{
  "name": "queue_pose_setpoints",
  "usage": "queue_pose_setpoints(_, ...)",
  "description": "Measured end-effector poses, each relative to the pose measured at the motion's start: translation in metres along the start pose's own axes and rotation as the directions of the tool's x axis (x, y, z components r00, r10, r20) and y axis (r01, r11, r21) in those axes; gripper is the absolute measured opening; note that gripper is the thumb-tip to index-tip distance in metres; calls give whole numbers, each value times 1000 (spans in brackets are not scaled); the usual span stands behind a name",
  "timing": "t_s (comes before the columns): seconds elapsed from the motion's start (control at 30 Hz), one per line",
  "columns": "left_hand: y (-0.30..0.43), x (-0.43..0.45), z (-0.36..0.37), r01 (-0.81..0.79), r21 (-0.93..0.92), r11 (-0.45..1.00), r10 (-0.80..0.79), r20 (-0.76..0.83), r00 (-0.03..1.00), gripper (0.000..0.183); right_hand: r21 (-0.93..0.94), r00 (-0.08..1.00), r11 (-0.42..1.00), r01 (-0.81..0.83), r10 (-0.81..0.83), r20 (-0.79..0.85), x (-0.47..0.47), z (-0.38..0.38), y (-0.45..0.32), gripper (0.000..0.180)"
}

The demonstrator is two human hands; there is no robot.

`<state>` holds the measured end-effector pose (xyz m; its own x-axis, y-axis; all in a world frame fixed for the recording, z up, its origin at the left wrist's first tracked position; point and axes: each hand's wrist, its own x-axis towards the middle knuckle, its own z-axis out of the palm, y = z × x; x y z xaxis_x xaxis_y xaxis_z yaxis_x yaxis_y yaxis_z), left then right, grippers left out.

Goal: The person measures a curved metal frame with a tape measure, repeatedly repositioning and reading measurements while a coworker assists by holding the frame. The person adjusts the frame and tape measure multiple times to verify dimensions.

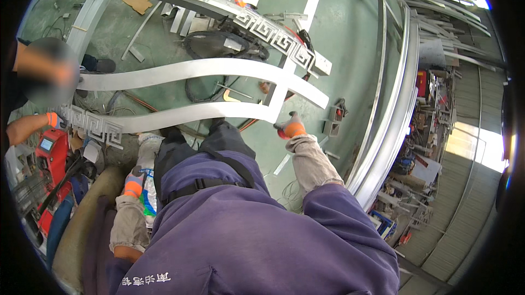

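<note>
A white curved metal frame (205,110) with two wavy bars and a crosspiece (279,96) extends across in front of me. My right hand (292,127), in a grey and orange glove, is beside the lower bar's right end; its thumb stands apart from the fingers, and contact with the frame is unclear. My left hand (136,182), gloved alike, hangs by a white printed bag (149,188), fingers curled; whether it holds anything is unclear. Metal Greek-key fretwork strips lie near the frame, one beyond it (275,36), another at lower left (92,125).
A co-worker's gloved hand (56,120) is at the lower left fretwork, above a red machine (53,149). Cables, a black coil (217,45) and metal offcuts (180,18) lie on the green floor. Long metal profiles (393,118) run along the right, beside a cluttered bench (422,131).
</note>
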<state>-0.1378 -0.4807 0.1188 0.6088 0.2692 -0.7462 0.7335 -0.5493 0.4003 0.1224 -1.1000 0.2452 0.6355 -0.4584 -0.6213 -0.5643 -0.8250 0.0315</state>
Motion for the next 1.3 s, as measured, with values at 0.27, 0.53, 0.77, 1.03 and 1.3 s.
queue_pose_setpoints(0.27,89,-107,50,76,-245,967,-96,-69,993,49,135,915,924,359,-320,-244,179,-21,-11,65)
queue_pose_setpoints(0.53,162,-167,74,131,-177,975,-138,-27,990,38,-155,765,849,504,-523,-377,238,8,-23,60)
queue_pose_setpoints(0.77,208,-181,55,308,-213,927,-333,-93,938,38,-216,822,864,455,-500,-273,266,12,-22,84)
queue_pose_setpoints(1.03,203,-179,60,167,-167,972,-181,-75,981,43,-204,957,940,272,-286,-42,231,-19,-42,92)
queue_pose_setpoints(1.3,203,-192,40,291,-287,913,-331,-101,938,40,-154,903,913,378,-400,-156,258,-6,-16,76)
